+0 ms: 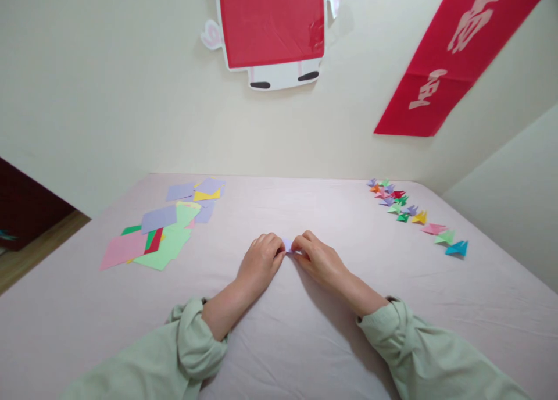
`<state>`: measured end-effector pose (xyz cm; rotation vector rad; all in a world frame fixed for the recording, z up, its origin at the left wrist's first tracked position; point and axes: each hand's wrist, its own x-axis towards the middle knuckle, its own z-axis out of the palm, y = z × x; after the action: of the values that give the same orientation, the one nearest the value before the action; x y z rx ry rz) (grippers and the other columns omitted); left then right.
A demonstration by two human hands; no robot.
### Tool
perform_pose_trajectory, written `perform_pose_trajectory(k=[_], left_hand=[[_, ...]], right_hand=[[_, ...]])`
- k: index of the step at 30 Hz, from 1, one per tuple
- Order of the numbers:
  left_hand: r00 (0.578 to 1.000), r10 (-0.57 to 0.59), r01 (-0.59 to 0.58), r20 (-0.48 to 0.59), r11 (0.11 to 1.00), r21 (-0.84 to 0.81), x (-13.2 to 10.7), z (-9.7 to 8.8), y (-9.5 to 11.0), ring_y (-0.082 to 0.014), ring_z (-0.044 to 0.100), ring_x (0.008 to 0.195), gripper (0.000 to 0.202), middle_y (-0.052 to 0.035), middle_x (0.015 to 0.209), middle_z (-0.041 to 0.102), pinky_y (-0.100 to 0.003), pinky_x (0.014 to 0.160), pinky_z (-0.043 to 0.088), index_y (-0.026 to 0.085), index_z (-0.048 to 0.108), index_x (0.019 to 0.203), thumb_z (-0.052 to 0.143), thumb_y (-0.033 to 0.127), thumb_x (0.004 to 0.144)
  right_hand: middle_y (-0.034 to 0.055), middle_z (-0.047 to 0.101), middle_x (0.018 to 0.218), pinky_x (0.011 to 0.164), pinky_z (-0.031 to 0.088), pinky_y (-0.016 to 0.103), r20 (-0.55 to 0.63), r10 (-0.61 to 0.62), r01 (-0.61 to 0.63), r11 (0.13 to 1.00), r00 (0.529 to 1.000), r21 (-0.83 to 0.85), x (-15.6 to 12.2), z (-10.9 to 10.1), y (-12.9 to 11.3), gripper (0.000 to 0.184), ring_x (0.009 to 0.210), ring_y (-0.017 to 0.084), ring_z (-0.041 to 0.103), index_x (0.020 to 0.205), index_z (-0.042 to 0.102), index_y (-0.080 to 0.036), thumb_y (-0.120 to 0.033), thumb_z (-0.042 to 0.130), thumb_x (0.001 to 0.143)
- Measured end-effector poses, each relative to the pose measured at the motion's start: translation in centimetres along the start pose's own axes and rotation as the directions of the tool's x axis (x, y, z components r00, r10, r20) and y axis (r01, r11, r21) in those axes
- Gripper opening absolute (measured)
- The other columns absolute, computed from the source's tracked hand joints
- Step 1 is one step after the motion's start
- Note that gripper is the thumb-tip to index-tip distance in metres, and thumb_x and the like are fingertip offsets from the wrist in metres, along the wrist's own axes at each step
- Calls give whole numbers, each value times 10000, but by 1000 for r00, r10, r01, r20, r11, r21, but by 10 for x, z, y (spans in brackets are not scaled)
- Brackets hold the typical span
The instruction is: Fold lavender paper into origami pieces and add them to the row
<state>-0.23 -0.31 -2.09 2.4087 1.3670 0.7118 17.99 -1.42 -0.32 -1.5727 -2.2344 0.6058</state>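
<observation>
On the cloth-covered worktop [270, 208], a small lilac paper [288, 245] lay between the left hand [263, 259] and right hand [321, 261], each pinched onto one side. Uneven finger pressure would probably have skewed a crease or torn the sheet; with its ends covered, pointing direction and long axis could not be determined.

I see the left forearm [229, 307] and right forearm [362, 290] slant forward and inward, bare at the wrists [242, 285], the left hand [263, 258] and right hand [320, 260] close together, backs upward, fingers [272, 241] curled in a pinch against the thumbs [278, 262].
</observation>
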Motion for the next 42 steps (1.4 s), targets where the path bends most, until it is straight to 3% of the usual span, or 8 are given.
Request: perform_pose_trajectory(k=[8, 21, 27, 30, 42], left_hand=[[999, -26, 25, -27, 999, -28, 0, -1, -2, -187, 524, 836, 115, -27, 846, 573, -326, 761, 444, 190, 533, 766, 539, 166, 878], [994, -65, 69, -88, 997, 46, -6, -2, -2, -200, 535, 858, 86, -42, 888, 574, -344, 780, 464, 187, 531, 838, 489, 143, 900], [996, 75, -82, 48, 986, 148, -15, -6, 10, -218, 548, 1073, 246, -69, 1144, 599, -379, 907, 467, 221, 551, 1141, 441, 150, 932], [992, 65, -87, 111, 974, 209, -18, -3, 11, -230, 549, 1099, 314, -88, 1176, 602, -392, 918, 469, 200, 544, 1205, 430, 121, 924], [989, 68, -103, 129, 952, 288, -34, -3, 6, -252, 528, 1168, 430, -106, 1284, 575, -423, 963, 440, 202, 500, 1295, 425, 81, 890]], right_hand=[[-9, 557, 866, 616, 301, 234, -81, 61, -65, 997, 995, -46, 8, 7, -2, 92, 728, 120, 522, 847, 586, -220, -222, 520, 910], [14, 593, 847, 602, 288, 246, -92, 154, -161, 984, 984, -72, 12, 6, -10, 68, 728, 140, 527, 821, 565, -204, -215, 523, 874], [20, 593, 832, 602, 292, 250, -82, 160, -166, 984, 984, -67, 12, 6, -8, 84, 717, 143, 527, 825, 567, -203, -237, 524, 889], [19, 594, 833, 601, 291, 249, -82, 161, -166, 984, 984, -59, 13, 6, -8, 87, 712, 142, 525, 823, 564, -204, -238, 522, 891], [10, 596, 836, 595, 278, 244, -84, 161, -168, 983, 983, -78, 15, 9, -8, 77, 723, 130, 531, 813, 547, -200, -223, 509, 876]])
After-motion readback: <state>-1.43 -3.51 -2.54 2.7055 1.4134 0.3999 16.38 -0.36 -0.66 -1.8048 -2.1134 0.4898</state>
